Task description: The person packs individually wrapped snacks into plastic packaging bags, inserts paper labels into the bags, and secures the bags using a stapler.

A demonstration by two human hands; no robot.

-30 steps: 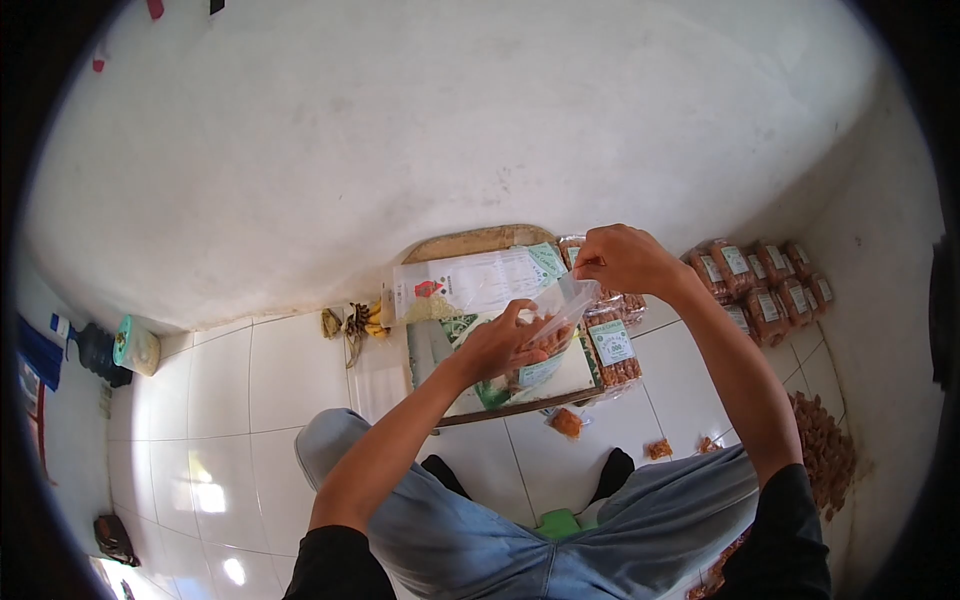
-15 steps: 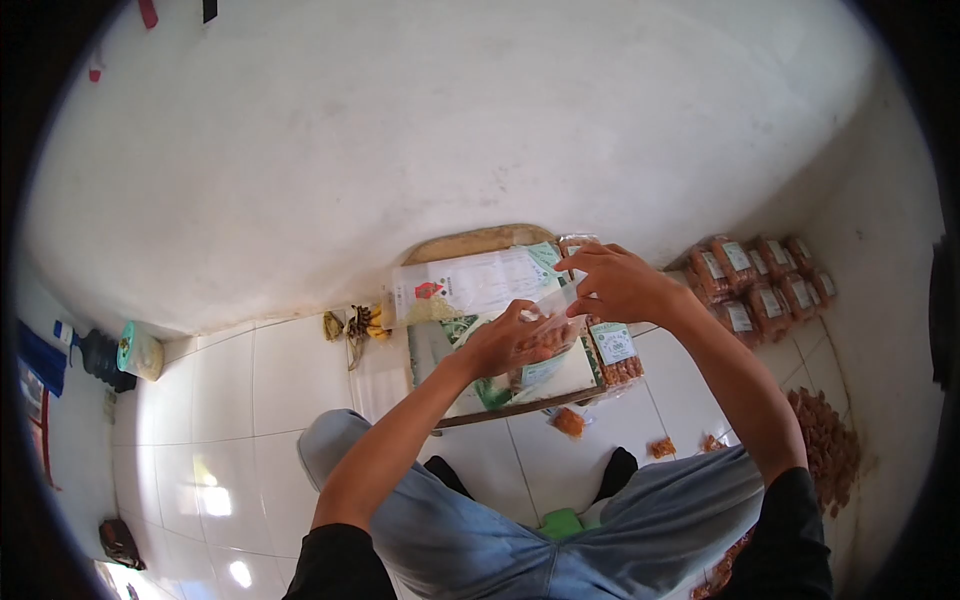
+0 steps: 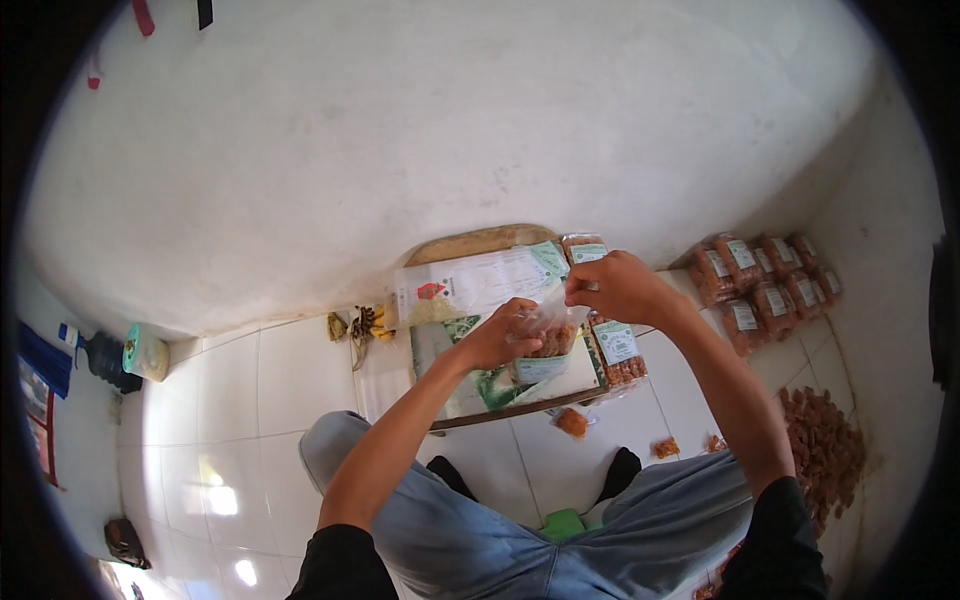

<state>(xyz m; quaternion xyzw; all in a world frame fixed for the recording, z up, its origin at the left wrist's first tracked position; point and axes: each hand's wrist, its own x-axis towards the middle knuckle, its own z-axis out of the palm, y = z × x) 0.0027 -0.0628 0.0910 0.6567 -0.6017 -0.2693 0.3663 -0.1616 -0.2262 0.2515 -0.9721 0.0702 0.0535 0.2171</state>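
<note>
A clear plastic bag point(image 3: 543, 368) with brown pieces inside and a pale green label stands on the low table point(image 3: 428, 345) in front of me. My left hand point(image 3: 500, 335) is closed around the left side of the bag near its top. At the bag's upper right, my right hand point(image 3: 618, 284) pinches the loose plastic of its mouth. Just right of the bag lies a filled, labelled pack point(image 3: 618, 348). Behind it, close to my right hand, is another labelled pack point(image 3: 584, 248). Flat plastic bags point(image 3: 480, 275) lie along the table's back.
Several filled packs point(image 3: 765, 285) are stacked by the wall at right. Loose brown pieces point(image 3: 825, 440) are heaped on the floor below them. A small orange-brown packet point(image 3: 572, 422) lies before the table. Bananas point(image 3: 378, 322) sit to its left, a tub point(image 3: 147, 354) farther left.
The bag has become more upright, with its brown contents and label now showing. My right hand has drawn its fingers together and come slightly lower on the bag's mouth.
</note>
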